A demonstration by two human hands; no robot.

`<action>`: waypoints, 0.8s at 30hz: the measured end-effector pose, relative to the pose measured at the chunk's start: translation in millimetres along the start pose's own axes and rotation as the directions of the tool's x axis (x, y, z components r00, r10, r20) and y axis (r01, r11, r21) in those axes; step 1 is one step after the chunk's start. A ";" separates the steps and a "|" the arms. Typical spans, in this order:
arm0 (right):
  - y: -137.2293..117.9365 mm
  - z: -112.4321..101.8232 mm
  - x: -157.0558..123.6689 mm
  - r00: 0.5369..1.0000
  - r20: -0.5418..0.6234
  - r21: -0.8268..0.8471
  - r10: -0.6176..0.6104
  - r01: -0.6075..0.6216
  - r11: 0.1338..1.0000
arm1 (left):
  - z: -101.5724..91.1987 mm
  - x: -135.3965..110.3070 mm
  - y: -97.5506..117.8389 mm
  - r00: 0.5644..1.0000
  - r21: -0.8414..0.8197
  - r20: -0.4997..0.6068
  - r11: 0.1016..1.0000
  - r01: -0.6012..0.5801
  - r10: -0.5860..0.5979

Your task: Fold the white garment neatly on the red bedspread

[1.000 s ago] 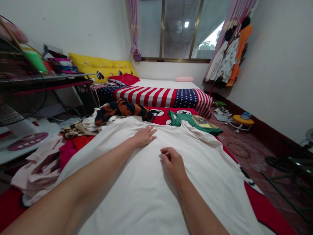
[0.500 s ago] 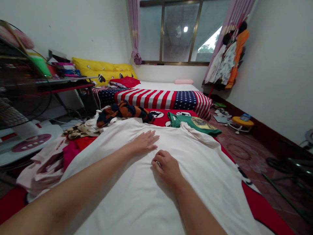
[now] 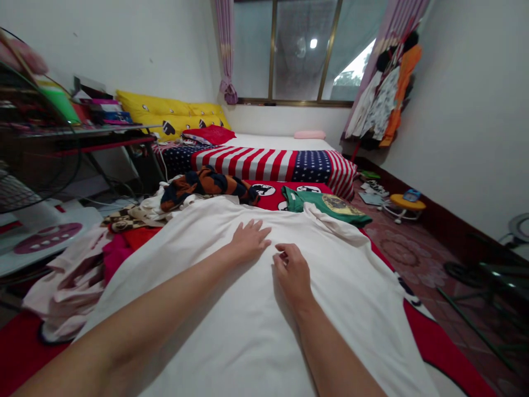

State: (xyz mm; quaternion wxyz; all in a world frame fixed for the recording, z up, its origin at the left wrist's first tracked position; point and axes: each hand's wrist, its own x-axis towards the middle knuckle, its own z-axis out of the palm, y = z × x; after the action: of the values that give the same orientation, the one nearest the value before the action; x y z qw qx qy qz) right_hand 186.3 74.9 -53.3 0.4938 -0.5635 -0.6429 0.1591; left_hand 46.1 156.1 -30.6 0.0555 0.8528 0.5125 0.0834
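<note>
A large white garment (image 3: 355,298) lies spread flat over a red mat (image 3: 446,353) in front of me. My left hand (image 3: 249,241) rests palm down on its upper middle, fingers spread and flat. Just to its right, my right hand (image 3: 291,270) presses on the cloth with fingers curled, thumb and fingertips close together as if pinching the fabric; whether cloth is caught between them I cannot tell. A folded green T-shirt (image 3: 330,205) lies beyond the white garment's far right corner.
A heap of clothes (image 3: 124,231) lies to the left, with an orange and navy garment (image 3: 202,184) behind it. A flag-patterned bed (image 3: 268,162) stands at the back, a cluttered desk (image 3: 78,132) on the left, a yellow stool (image 3: 407,204) and hanging clothes (image 3: 384,99) on the right.
My right hand slid left toward my left hand, then back a little forward, staying on the white garment. My left hand has barely shifted.
</note>
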 end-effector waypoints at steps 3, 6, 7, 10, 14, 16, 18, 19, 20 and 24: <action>1.8 -1.2 2.2 0.995 -0.053 0.162 0.085 -0.075 0.984 | 8.0 -4.4 21.8 0.990 -0.013 -0.136 1.000 -0.025 0.023; 6.6 -4.5 5.0 0.968 -0.087 0.313 0.234 -0.196 0.929 | 23.4 -9.2 36.0 0.988 -0.018 -0.147 0.999 -0.041 0.038; 8.6 -5.3 5.8 0.958 -0.097 0.351 0.269 -0.220 0.910 | 27.7 -10.3 37.8 0.989 -0.017 -0.143 0.999 -0.032 0.029; 13.5 -5.6 6.5 0.950 -0.093 0.404 0.299 -0.239 0.883 | 33.7 -11.8 37.1 0.988 -0.019 -0.155 0.999 -0.034 0.030; 16.1 -6.9 6.2 0.935 -0.087 0.449 0.344 -0.272 0.851 | 32.5 -12.2 34.2 0.985 -0.038 -0.169 0.998 -0.039 0.032; 16.2 -15.1 11.2 0.897 -0.022 0.508 0.442 -0.371 0.777 | 32.6 -12.5 34.4 0.983 -0.049 -0.180 0.998 -0.047 0.037; 16.0 -30.8 24.3 0.833 0.161 0.519 0.529 -0.528 0.673 | 33.7 -12.6 35.2 0.980 -0.056 -0.197 0.997 -0.051 0.039; 16.4 -40.7 34.4 0.799 0.246 0.475 0.549 -0.593 0.650 | 34.4 -12.7 35.6 0.978 -0.057 -0.206 0.997 -0.050 0.037; 17.5 -51.3 46.6 0.778 0.291 0.389 0.557 -0.628 0.674 | 35.0 -12.7 35.9 0.977 -0.057 -0.212 0.997 -0.048 0.034; 31.9 -85.1 105.4 0.875 -0.016 -0.155 0.484 -0.481 0.863 | 35.7 -13.0 36.2 0.977 -0.066 -0.212 0.997 -0.039 0.024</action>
State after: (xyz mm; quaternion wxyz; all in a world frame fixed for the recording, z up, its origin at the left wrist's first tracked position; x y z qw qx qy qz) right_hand 286.7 147.9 9.8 0.3855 -0.7408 -0.4978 0.2339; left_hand 78.5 127.3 -60.2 0.0293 0.8448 0.4986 0.1922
